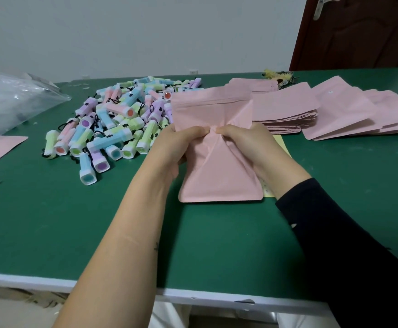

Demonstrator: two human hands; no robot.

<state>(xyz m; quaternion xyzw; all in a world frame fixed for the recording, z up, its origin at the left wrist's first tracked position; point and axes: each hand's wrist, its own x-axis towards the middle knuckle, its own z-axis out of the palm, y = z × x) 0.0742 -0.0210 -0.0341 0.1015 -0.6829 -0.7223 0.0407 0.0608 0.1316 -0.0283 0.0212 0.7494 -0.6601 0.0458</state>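
Left hand (181, 144) and right hand (243, 140), fingers curled, pinching the middle of a pink pouch (217, 166) standing on the green surface (217, 233), apparently mid-packing: torches (112, 124) left and pouch stacks (288, 112) right remain unpacked.

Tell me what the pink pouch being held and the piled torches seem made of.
The pink pouch looks like matte paper or soft film: no glare, sharp creases where the left hand and right hand pinch it, a zip line near its top. The torches look like moulded plastic: smooth pastel bodies, faint sheen, white ends.
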